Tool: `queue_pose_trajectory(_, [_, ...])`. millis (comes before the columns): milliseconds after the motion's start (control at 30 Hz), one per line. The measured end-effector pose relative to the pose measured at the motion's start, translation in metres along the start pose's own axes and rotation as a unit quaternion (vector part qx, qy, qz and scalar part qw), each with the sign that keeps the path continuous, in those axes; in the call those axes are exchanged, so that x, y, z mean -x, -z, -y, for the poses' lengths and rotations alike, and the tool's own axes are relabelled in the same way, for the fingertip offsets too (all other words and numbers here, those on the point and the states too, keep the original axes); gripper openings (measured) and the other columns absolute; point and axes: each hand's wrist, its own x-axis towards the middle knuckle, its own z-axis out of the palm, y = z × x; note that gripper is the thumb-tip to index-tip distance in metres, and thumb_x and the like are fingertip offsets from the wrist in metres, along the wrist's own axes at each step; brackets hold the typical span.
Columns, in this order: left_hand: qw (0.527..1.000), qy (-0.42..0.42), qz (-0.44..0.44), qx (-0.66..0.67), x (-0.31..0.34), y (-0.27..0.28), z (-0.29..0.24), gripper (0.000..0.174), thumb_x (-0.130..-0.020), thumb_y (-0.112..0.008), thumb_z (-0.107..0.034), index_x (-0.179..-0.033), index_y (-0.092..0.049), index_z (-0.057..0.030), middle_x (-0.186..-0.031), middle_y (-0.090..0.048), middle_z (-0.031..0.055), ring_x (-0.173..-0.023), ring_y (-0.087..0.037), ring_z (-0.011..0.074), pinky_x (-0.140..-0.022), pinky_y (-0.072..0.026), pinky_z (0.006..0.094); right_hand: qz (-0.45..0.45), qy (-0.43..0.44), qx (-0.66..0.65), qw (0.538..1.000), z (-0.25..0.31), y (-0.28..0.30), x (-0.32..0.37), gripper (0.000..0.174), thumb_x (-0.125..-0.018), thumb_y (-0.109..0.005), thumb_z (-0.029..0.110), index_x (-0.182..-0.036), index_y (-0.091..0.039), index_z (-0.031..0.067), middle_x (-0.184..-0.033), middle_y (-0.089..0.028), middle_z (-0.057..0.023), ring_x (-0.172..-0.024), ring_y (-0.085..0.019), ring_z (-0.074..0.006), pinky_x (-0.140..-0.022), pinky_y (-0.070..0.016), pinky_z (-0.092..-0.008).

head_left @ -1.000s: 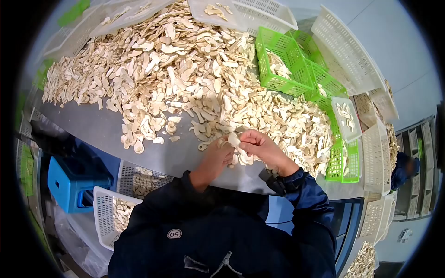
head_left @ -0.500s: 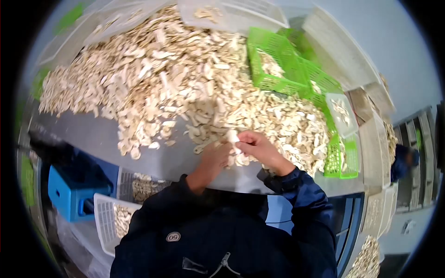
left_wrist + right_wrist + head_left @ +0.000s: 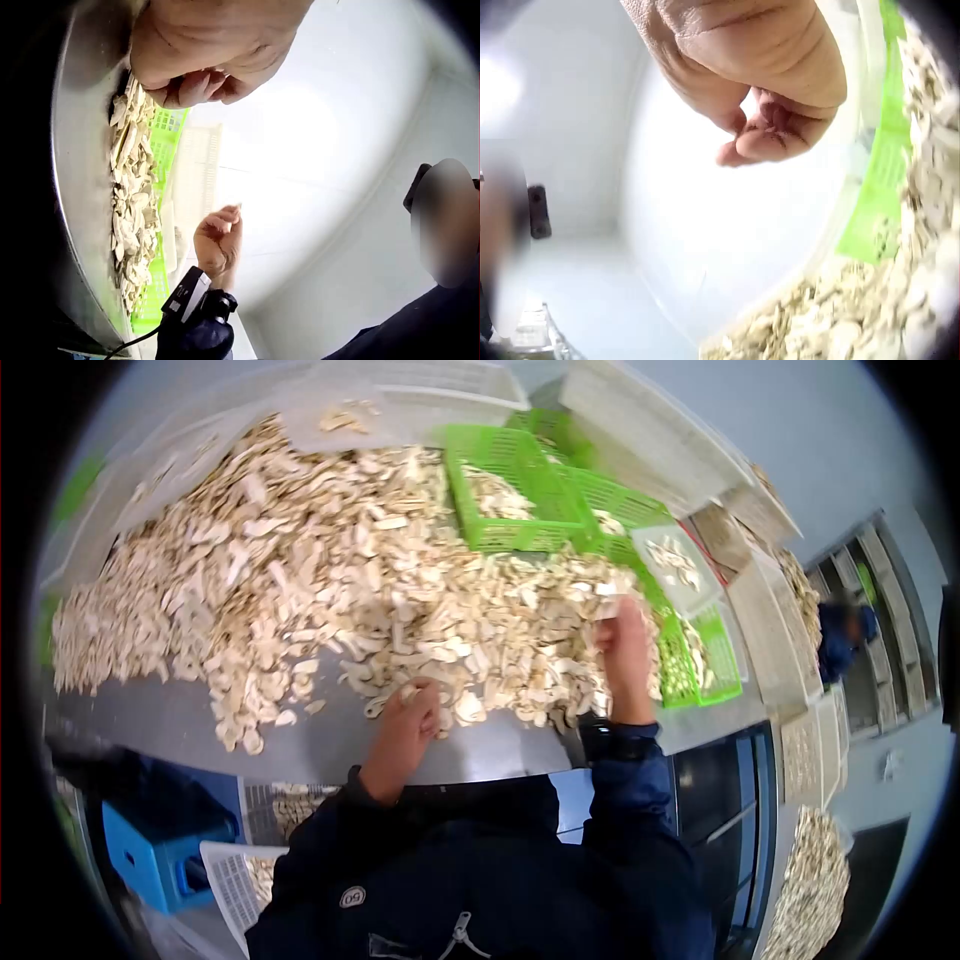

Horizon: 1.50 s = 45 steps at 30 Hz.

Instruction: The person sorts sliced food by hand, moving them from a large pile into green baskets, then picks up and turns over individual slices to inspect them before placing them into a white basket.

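A wide heap of dried, sliced mushrooms [image 3: 370,580] covers the metal table. At its near edge my left hand [image 3: 408,718] has its fingers curled, and a pale mushroom slice [image 3: 409,691] shows among them in the head view. The left wrist view shows those fingers tucked under the palm, hiding most of what is inside. My right hand [image 3: 627,658], blurred, is over the right part of the heap, near the green baskets. In the right wrist view its thumb and fingers [image 3: 761,146] bend toward each other; I cannot tell whether a slice is between them.
Green baskets [image 3: 525,540] with slices line the heap's right side, with a white tray [image 3: 680,600] on top. White crates [image 3: 770,610] stand beyond. A blue stool [image 3: 165,860] is at lower left. Another person [image 3: 843,638] is at far right.
The hands were together at a slice over the table's near edge and are now apart. The right hand has moved right and away toward the green baskets. The head view has shifted rightward.
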Motion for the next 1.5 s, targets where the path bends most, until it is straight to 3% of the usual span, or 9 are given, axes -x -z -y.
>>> queue_pose_trajectory(100, [1.0,-0.009,0.015,0.004,-0.002,0.008,0.005,0.017,-0.093,-0.053,-0.008,-0.078,-0.047,-0.0095,-0.063,-0.034,-0.0048,-0.054,-0.03,0.0036,-0.051,-0.0263,0.0218,-0.122,0.039,-0.328,0.936,0.015,0.057,-0.033,0.021,-0.101,-0.05,0.033,-0.103,-0.055,0.0126,-0.086,-0.06,-0.0006,-0.061,-0.049,-0.0058,-0.046,-0.0376,-0.019])
queue_pose_trajectory(167, [1.0,0.008,0.012,0.004,-0.002,0.009,0.006,0.011,-0.094,-0.054,-0.008,-0.084,-0.05,-0.0083,-0.064,-0.036,-0.0051,-0.053,-0.031,0.0035,-0.05,-0.0265,0.0213,-0.16,0.016,-0.362,0.918,0.019,0.046,-0.039,0.019,-0.1,-0.051,0.03,-0.1,-0.057,0.0117,-0.083,-0.059,0.0006,-0.059,-0.047,-0.0067,-0.045,-0.0341,-0.0197])
queue_pose_trajectory(333, [0.999,0.005,0.037,0.024,-0.005,0.014,0.008,0.003,-0.095,-0.055,-0.009,-0.097,-0.055,-0.0067,-0.065,-0.04,-0.0055,-0.053,-0.033,0.0032,-0.049,-0.0263,0.02,0.136,-0.037,0.108,0.984,0.015,-0.031,-0.035,0.017,-0.097,-0.054,0.02,-0.105,-0.063,0.0082,-0.074,-0.056,0.0016,-0.059,-0.048,-0.0063,-0.05,-0.0372,-0.0213])
queue_pose_trajectory(433, [0.999,0.014,0.025,0.038,-0.006,0.013,0.008,0.004,-0.096,-0.056,-0.011,-0.098,-0.055,-0.0071,-0.065,-0.04,-0.0054,-0.054,-0.033,0.0034,-0.049,-0.0269,0.0203,0.345,0.083,0.348,0.868,-0.003,-0.083,-0.029,0.021,-0.093,-0.057,0.018,-0.108,-0.065,0.0057,-0.074,-0.06,-0.003,-0.062,-0.055,-0.0124,-0.056,-0.0447,-0.0245])
queue_pose_trajectory(700, [1.0,0.004,0.022,-0.004,-0.003,0.015,0.006,0.008,-0.098,-0.054,-0.014,-0.1,-0.055,-0.0064,-0.065,-0.04,-0.0055,-0.054,-0.034,0.0035,-0.05,-0.0288,0.021,0.336,0.319,0.551,0.693,-0.052,-0.146,-0.043,0.018,-0.085,-0.061,0.016,-0.102,-0.068,0.011,-0.087,-0.065,-0.014,-0.078,-0.063,-0.0351,-0.07,-0.0522,-0.0426])
queue_pose_trajectory(833, [1.0,0.004,0.009,0.01,-0.005,0.015,0.008,0.01,-0.098,-0.053,-0.014,-0.102,-0.054,-0.0055,-0.065,-0.04,-0.0058,-0.053,-0.034,0.0033,-0.049,-0.0283,0.02,0.352,0.217,0.463,0.784,-0.031,-0.136,-0.03,0.015,-0.083,-0.065,0.015,-0.097,-0.068,0.0091,-0.081,-0.063,-0.0139,-0.073,-0.062,-0.0309,-0.067,-0.0503,-0.0382])
queue_pose_trajectory(967, [1.0,0.004,-0.011,-0.012,-0.002,0.01,0.003,0.009,-0.098,-0.054,-0.014,-0.101,-0.054,-0.0055,-0.066,-0.04,-0.0059,-0.053,-0.034,0.0028,-0.049,-0.028,0.0198,0.361,-0.074,0.299,0.88,-0.029,-0.109,-0.01,0.016,-0.091,-0.064,0.015,-0.097,-0.066,0.0006,-0.072,-0.065,-0.0051,-0.06,-0.059,-0.0115,-0.056,-0.0453,-0.0246])
queue_pose_trajectory(1133, [1.0,0.009,-0.011,0.011,-0.004,0.01,0.003,0.008,-0.097,-0.054,-0.015,-0.099,-0.053,-0.0065,-0.065,-0.039,-0.0063,-0.053,-0.032,0.0025,-0.049,-0.0281,0.0201,0.353,-0.203,0.215,0.888,-0.022,-0.1,0.014,0.018,-0.094,-0.063,0.016,-0.105,-0.059,0.0026,-0.075,-0.066,-0.0021,-0.059,-0.059,-0.0059,-0.051,-0.0438,-0.0191])
queue_pose_trajectory(1500, [0.998,0.037,0.036,0.03,-0.009,0.02,0.01,0.017,-0.098,-0.055,-0.025,-0.093,-0.054,-0.0087,-0.07,-0.046,-0.0048,-0.053,-0.035,0.0027,-0.05,-0.0297,0.0209,0.369,-0.137,0.133,0.91,-0.029,-0.093,0.02,0.013,-0.098,-0.053,0.012,-0.108,-0.056,0.0037,-0.081,-0.063,-0.0002,-0.072,-0.056,-0.0036,-0.064,-0.0456,-0.0189])
